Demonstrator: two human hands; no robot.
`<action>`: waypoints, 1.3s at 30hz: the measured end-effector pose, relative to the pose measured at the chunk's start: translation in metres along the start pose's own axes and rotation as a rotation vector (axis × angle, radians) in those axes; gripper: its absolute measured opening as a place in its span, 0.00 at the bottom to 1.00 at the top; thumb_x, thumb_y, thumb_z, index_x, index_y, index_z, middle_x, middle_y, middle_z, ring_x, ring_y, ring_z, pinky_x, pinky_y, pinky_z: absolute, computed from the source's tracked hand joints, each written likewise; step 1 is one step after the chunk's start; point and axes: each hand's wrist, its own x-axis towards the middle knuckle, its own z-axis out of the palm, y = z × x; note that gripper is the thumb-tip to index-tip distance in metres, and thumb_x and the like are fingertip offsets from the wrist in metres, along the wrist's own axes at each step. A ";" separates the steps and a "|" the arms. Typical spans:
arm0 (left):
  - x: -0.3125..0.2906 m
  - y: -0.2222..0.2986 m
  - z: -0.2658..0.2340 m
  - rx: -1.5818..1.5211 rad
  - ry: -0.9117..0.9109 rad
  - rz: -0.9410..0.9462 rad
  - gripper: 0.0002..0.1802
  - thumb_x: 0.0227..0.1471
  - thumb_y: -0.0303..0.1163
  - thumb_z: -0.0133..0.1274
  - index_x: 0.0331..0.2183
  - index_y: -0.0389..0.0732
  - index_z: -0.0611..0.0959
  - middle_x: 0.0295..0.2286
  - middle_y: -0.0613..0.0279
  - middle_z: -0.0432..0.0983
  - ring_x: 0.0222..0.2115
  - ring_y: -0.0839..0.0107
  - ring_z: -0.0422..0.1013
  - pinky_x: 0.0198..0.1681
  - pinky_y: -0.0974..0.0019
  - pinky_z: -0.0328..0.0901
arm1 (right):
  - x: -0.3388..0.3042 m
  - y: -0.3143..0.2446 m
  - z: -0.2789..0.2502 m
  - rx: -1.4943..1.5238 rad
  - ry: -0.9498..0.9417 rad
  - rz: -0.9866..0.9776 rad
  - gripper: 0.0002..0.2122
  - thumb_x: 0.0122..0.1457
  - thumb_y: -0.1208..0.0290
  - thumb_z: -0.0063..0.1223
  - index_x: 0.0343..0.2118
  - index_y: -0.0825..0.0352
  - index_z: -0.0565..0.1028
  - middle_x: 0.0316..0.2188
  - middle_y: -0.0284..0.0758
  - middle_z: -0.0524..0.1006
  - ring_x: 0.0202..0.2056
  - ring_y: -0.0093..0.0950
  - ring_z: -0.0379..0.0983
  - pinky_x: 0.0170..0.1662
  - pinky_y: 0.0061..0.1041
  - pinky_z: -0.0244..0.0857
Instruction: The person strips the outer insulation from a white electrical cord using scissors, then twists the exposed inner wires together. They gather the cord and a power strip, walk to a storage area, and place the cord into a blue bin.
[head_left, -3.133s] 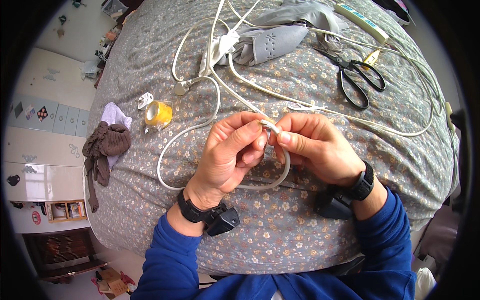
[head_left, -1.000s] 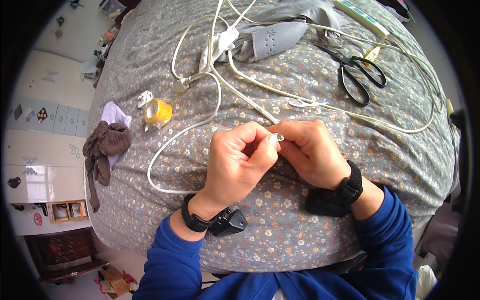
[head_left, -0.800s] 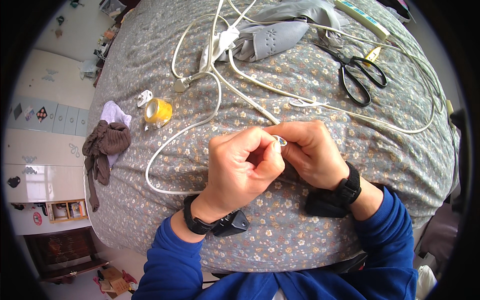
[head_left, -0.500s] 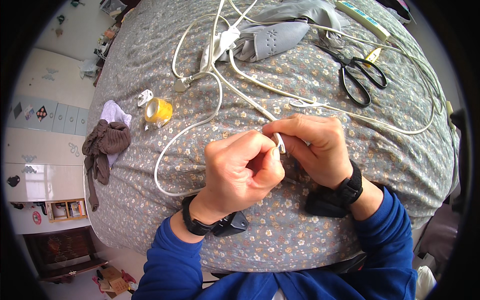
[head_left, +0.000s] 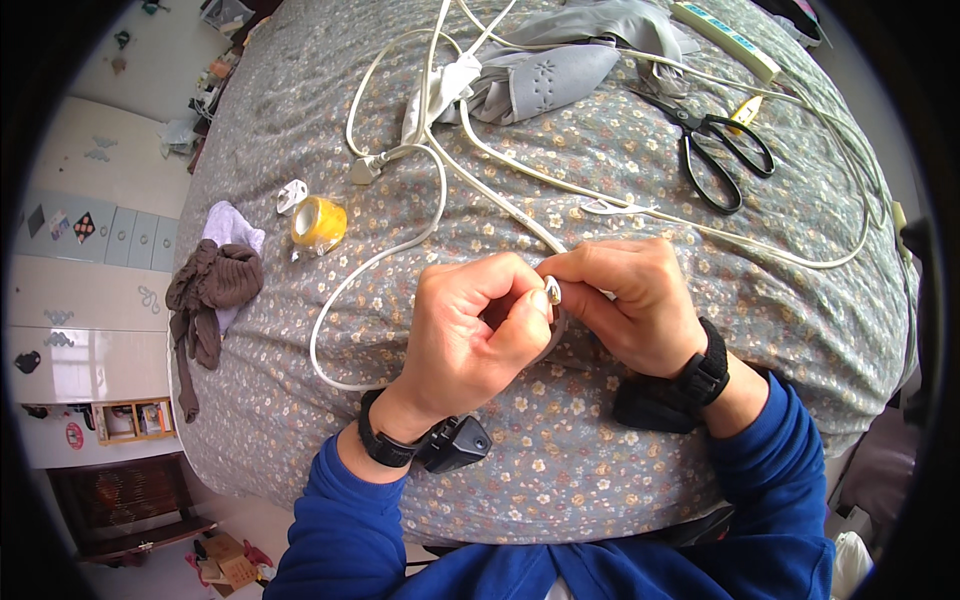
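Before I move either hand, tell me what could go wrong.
The small white cable end, partly covered between the left hand and right hand, could slip from the pinch. The thin white looped cable disappears beside the left arm's black wrist strap, so it might snag there.

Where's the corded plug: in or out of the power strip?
Out: the corded plug lies on the floral bedspread, apart from the power strip.

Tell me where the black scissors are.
In the head view, the scissors lie toward the upper right, beyond the right hand, on the flowered cover, beside the small yellow object, with the power strip farther up.
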 end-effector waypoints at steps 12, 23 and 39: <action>0.000 -0.002 -0.003 0.152 0.014 0.063 0.07 0.49 0.22 0.53 0.21 0.34 0.75 0.14 0.62 0.68 0.14 0.81 0.63 0.17 0.71 0.57 | -0.002 -0.007 0.000 0.222 -0.152 0.240 0.04 0.59 0.76 0.55 0.30 0.70 0.79 0.19 0.33 0.78 0.22 0.22 0.76 0.27 0.22 0.68; 0.001 -0.014 0.003 -0.333 0.088 -0.075 0.06 0.59 0.26 0.48 0.34 0.34 0.76 0.23 0.64 0.77 0.21 0.82 0.71 0.25 0.76 0.66 | -0.002 0.004 0.000 0.821 -0.152 0.489 0.09 0.65 0.72 0.51 0.37 0.74 0.77 0.29 0.34 0.80 0.30 0.20 0.77 0.33 0.19 0.72; 0.005 -0.020 -0.005 -0.663 -0.042 -0.230 0.09 0.57 0.29 0.57 0.37 0.34 0.81 0.25 0.63 0.78 0.22 0.82 0.71 0.26 0.80 0.65 | -0.001 0.000 -0.003 0.848 -0.163 0.452 0.09 0.65 0.72 0.51 0.37 0.73 0.77 0.29 0.35 0.80 0.31 0.21 0.77 0.35 0.19 0.72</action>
